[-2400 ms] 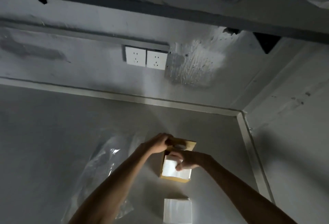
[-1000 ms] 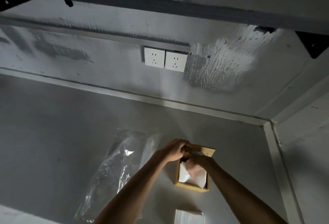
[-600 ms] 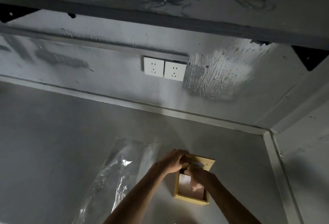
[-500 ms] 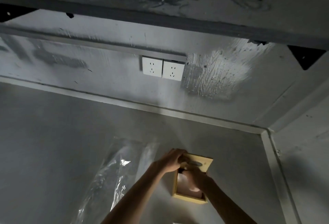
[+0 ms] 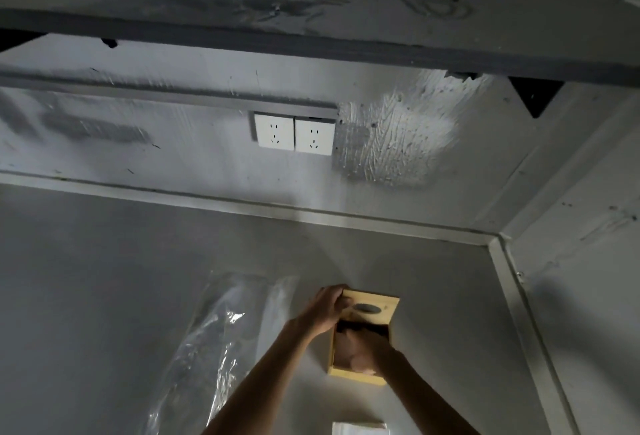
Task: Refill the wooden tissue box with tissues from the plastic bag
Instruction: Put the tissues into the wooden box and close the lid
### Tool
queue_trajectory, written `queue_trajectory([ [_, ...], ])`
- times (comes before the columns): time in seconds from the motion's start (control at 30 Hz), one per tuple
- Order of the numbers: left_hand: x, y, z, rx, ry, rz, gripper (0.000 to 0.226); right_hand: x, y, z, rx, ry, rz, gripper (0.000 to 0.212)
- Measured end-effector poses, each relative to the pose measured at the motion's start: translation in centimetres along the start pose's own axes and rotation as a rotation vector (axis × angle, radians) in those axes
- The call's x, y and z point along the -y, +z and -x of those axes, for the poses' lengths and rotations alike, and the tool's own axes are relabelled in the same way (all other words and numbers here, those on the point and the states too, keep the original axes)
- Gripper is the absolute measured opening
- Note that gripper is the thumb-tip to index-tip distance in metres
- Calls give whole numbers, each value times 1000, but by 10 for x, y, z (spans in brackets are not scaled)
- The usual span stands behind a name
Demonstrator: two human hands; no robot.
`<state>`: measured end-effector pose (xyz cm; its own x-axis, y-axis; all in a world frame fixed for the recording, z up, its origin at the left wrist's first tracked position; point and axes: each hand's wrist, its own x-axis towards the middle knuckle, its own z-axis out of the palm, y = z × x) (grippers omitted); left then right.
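Head view. The wooden tissue box (image 5: 360,337) lay on the grey worktop (image 5: 104,296) at about 5 o'clock in the frame, its slotted face turned toward 12 o'clock and its open side up. The left hand (image 5: 329,310) was curled around the box's far left corner, steadying it. The right hand (image 5: 363,353) was pushed into the open cavity; whether its fingers were closed on anything could not be told, as the interior was dark. No white tissue was visible inside the box around that hand. The plastic bag (image 5: 214,341), clear and crumpled flat, lay just beside the box toward 9 o'clock and appeared to hold nothing. A white stack of tissues (image 5: 358,428) sat on the worktop at 6 o'clock, cut by the lower frame edge and apart from the box. By this evidence the bag was already emptied, while the loading was judged unfinished: at least that stack remained outside, and the box remained open.
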<state>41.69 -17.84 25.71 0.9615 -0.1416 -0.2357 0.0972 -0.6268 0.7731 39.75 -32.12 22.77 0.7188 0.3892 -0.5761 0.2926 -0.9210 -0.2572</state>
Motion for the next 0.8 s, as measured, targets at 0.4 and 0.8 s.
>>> queue_trajectory([
  [0.4,37,142,164,-324,-595,271,51,-49,116,150,-457,545,-922,44],
  [0.8,37,141,173,-53,-642,459,58,-53,159,124,-181,311,-1292,46],
])
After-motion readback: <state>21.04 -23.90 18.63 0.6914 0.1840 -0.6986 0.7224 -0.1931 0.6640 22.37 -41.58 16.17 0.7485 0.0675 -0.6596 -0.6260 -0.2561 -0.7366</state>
